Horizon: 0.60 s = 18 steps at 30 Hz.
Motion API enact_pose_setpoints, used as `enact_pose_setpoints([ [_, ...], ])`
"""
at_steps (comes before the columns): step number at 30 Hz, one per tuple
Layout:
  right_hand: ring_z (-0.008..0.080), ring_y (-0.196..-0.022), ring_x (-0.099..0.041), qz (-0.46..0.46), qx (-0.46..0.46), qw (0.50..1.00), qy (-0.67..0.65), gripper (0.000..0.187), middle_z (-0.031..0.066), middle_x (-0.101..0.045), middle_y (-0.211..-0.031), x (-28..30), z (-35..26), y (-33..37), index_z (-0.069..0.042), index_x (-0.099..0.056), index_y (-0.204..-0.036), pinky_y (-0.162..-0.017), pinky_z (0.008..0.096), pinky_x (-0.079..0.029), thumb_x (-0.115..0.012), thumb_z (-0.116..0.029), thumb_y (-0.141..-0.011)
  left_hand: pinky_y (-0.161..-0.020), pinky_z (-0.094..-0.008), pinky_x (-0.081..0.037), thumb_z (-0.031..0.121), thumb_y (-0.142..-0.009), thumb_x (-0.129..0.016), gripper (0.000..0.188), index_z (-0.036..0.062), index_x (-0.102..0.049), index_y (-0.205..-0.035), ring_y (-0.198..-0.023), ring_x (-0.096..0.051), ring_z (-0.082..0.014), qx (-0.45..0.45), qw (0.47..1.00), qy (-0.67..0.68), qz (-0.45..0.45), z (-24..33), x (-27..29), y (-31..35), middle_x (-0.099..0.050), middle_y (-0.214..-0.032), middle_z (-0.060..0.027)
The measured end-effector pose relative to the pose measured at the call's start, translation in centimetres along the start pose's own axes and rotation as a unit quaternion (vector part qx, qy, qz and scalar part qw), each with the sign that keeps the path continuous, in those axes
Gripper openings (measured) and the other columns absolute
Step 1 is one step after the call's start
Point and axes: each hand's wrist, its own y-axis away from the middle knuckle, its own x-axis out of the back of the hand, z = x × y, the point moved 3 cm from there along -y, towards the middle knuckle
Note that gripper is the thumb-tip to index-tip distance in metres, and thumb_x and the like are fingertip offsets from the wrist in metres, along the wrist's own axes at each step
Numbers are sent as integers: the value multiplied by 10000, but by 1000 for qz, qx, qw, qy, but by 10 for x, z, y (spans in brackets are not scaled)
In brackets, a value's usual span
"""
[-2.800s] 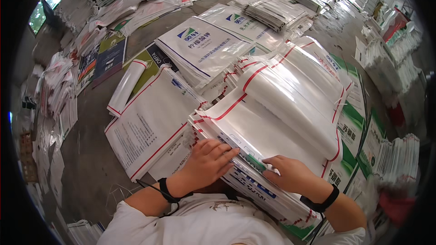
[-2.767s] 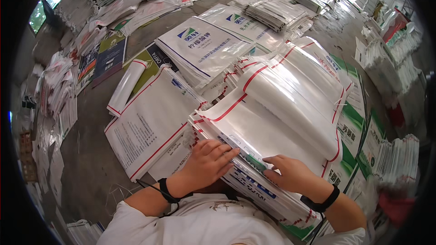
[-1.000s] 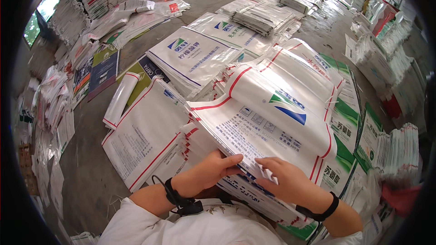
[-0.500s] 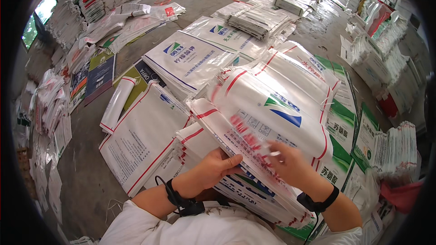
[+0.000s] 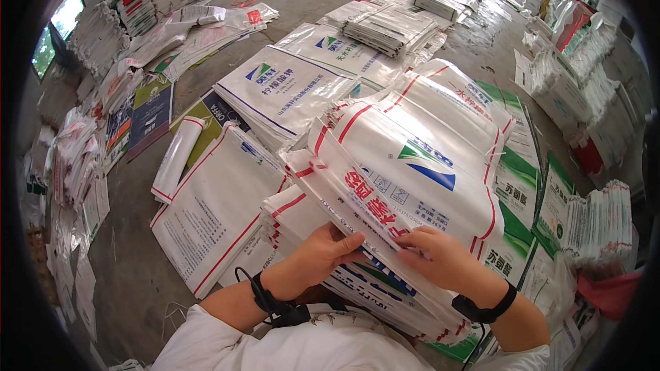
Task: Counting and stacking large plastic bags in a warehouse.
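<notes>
A thick pile of white plastic sacks with red stripes [image 5: 375,124] lies in front of me, its near part folded or curled up toward my body. My left hand [image 5: 317,255] is closed on the near edges of these sacks, thumb on top and fingers beneath. My right hand [image 5: 440,255] has its fingers bent together at the edge of an upper sack, right of the red printing. The tips of those fingers are partly hidden by the sack. Below both hands, the stacked edges of more sacks show dark blue printing.
Left of the pile are a striped white sack [image 5: 220,213] and a rolled sack [image 5: 180,154]. Beyond lie flat white sacks with a blue border [image 5: 282,93] and a bundled stack [image 5: 392,31]. Green-and-white sacks [image 5: 519,192] lie to the right, with tall stacks [image 5: 581,96] behind them.
My right hand, blurred before, has come down and slightly left onto the sack edge. A striped sack edge now stands raised, its red printing clearer. My left hand keeps its grip.
</notes>
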Motion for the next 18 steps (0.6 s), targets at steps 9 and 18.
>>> enact_pose_setpoints([
  [9, 336, -956, -702, 36, 29, 999, 25, 279, 158, -703, -1042, 2, 0, 0, -122, -716, -1219, -834, 391, -564, -693, -181, -947, -1045, -381, -563, 241, -990, -705, 611, -67, -403, -1422, -1257, -603, -268, -5, 999, 18, 30, -5, 3, -3, -555, -1374, -185],
  [18, 364, -956, -698, 1, 3, 1000, -13, 278, 157, -712, -1085, 4, 14, -3, -61, -712, -1192, -845, 410, -558, -693, -176, -940, -1058, -348, -532, 262, -990, -711, 628, -47, -401, -1441, -1258, -595, -228, 0, 1000, 9, 23, -3, 0, -2, -559, -1382, -144],
])
